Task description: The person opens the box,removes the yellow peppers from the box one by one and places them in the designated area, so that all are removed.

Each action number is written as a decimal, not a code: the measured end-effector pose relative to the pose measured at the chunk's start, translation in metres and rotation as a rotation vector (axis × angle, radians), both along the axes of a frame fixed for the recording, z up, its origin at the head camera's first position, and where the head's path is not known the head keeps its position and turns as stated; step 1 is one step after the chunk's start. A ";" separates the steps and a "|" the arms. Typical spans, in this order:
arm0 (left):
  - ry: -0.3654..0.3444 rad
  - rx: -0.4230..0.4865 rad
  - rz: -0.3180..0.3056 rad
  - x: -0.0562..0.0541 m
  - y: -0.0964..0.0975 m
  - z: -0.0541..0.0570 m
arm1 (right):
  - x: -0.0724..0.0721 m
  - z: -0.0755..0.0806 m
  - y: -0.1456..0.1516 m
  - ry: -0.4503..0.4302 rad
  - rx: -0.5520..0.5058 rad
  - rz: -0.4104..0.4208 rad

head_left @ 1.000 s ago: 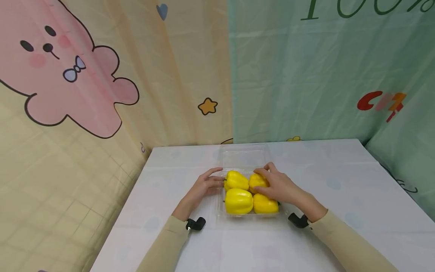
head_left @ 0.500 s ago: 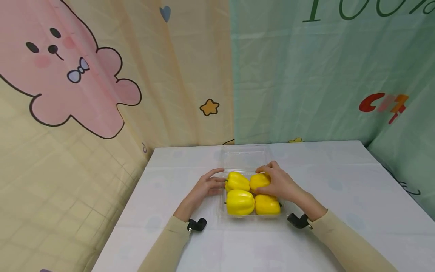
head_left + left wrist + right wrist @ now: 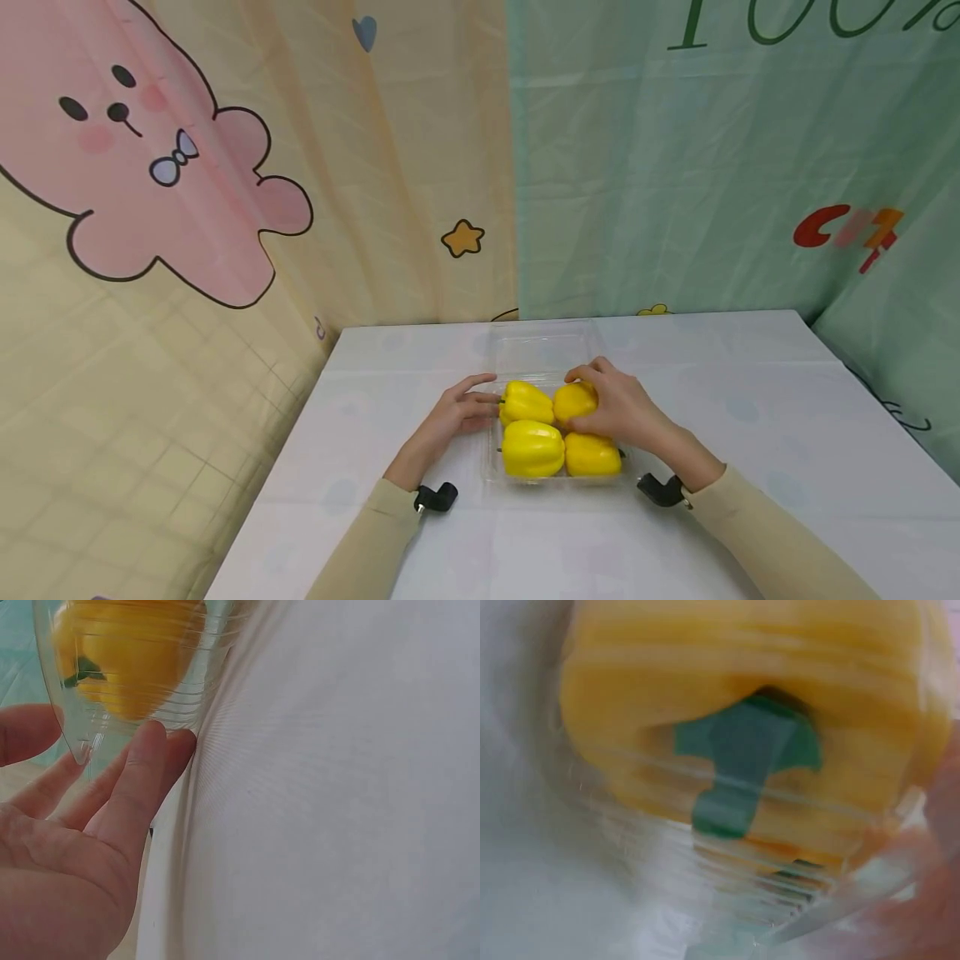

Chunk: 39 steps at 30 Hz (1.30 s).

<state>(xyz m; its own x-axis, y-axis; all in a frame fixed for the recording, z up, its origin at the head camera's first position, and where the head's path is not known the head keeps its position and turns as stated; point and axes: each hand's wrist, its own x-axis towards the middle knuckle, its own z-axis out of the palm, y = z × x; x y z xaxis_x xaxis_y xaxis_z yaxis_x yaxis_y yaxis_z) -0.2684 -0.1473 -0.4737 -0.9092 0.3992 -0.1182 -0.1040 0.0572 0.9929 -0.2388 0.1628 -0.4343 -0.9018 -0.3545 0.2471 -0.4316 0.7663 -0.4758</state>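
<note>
Yellow bell peppers fill a clear plastic clamshell box [image 3: 525, 481] in two rows, in the head view. My right hand [image 3: 624, 406] holds the back right bell pepper [image 3: 572, 402], thumb on the near side and fingers over the far side. On the box's left side, the outstretched fingers of my left hand [image 3: 450, 414] touch the clear wall. In the left wrist view this wall [image 3: 176, 705] stands between the fingers and a pepper [image 3: 142, 652] with a green stem. The right wrist view is blurred; a pepper's green stem [image 3: 742, 761] shows through plastic.
The box's clear lid [image 3: 543, 348] lies folded back behind it. A white cloth [image 3: 375, 358] covers the table, and a printed curtain [image 3: 420, 167] hangs along its back edge. Black wrist cameras [image 3: 437, 497] sit on both wrists.
The right fingers have shifted slightly and sit more closely around the back right bell pepper. My left hand stays at the box's side. The head view has tilted a little.
</note>
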 end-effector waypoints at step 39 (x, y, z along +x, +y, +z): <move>0.017 -0.044 0.000 0.003 0.003 0.006 | 0.005 0.016 0.013 0.205 -0.094 0.031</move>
